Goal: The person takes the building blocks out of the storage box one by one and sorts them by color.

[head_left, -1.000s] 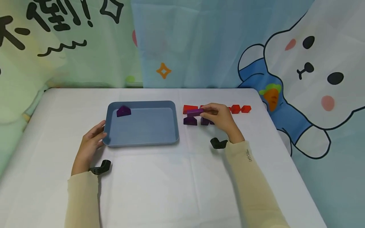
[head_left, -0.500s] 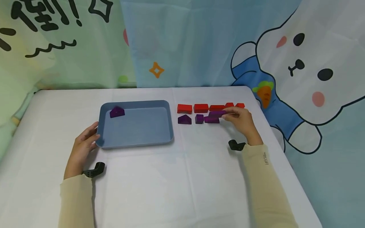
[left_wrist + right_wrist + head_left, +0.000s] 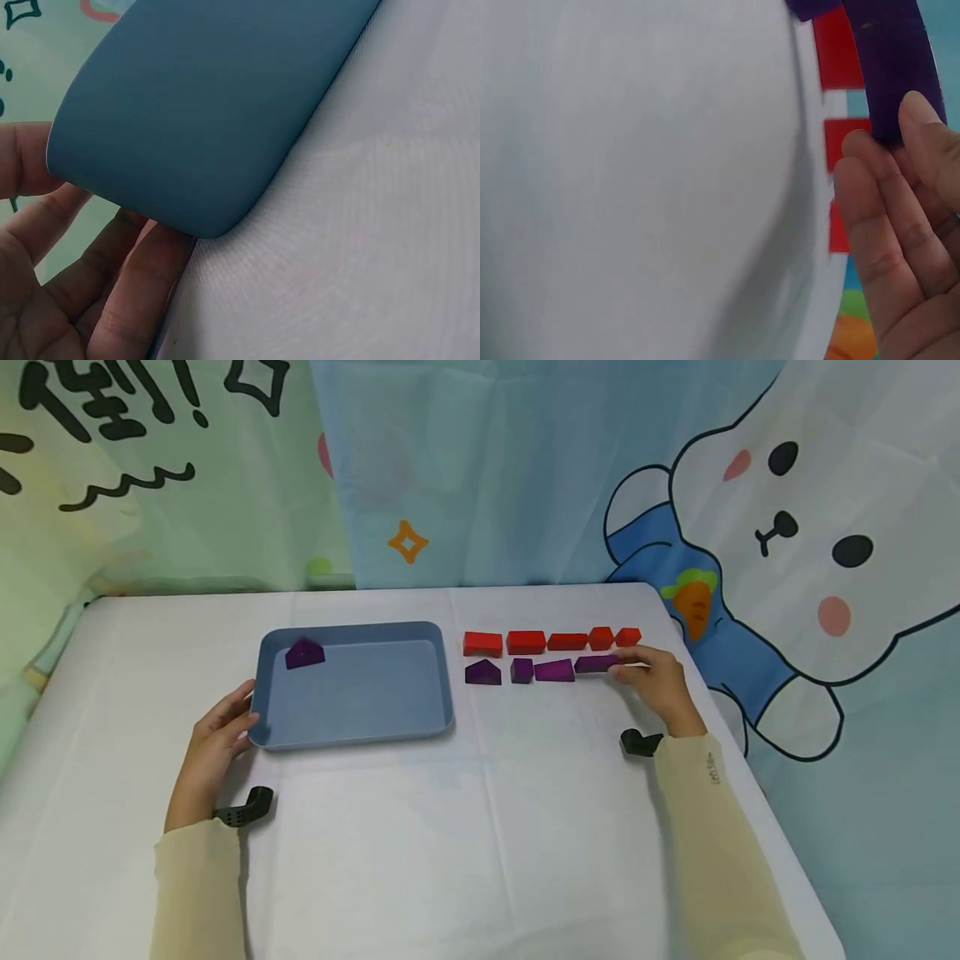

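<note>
My left hand rests against the left edge of a blue-grey tray, its fingertips touching the outer wall near the front corner. Inside that tray, towards the back left, lies a purple angular block. At the right, my right hand pinches one end of a long purple block between thumb and fingers. This block is at the right end of a row of purple blocks, beside a tapered purple block. A small purple block and a peaked purple block stand further left.
Behind the purple row runs a row of several red blocks. All stand on a white-covered table, right of the tray. The table's back edge meets a printed cloth.
My right hand has carried the long purple block rightward, from above the left of the purple row to its right end. My left hand stays at the tray; the head view has shifted slightly.
</note>
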Demonstrator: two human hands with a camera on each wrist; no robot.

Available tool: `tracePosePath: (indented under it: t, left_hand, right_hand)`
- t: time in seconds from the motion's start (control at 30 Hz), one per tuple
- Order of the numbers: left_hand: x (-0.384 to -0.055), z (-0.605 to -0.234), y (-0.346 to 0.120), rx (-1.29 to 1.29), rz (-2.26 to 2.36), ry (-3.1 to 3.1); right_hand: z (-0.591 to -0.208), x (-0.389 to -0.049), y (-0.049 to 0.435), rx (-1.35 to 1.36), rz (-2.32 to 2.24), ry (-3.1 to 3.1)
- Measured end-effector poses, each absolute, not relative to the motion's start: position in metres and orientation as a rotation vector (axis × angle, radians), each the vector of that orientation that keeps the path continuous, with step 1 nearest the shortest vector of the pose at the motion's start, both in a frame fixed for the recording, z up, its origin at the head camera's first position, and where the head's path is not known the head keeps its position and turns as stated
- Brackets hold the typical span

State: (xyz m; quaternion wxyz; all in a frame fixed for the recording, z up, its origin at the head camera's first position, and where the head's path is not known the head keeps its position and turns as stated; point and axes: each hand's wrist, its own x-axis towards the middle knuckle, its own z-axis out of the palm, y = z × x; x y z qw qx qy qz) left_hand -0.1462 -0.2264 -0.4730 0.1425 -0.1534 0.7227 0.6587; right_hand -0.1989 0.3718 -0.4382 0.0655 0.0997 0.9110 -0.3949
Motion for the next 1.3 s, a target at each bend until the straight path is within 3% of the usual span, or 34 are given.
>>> tracePosePath:
  t: [0.73, 1.03, 1.3]
  left_hand:
    - [-0.146, -0.474, -0.227, -0.443, 1.894, 2.089]
    - [-0.146, -0.473, -0.230, -0.430, 1.924, 2.079]
    - [-0.149, -0.475, -0.229, -0.416, 1.939, 2.082]
  right_hand:
    - [-0.450, -0.210, 0.376, 0.391, -1.102, 2.747]
    - [-0.424, -0.211, 0.361, 0.329, -0.977, 2.804]
    - [-0.399, -0.215, 0.320, 0.106, -1.045, 2.878]
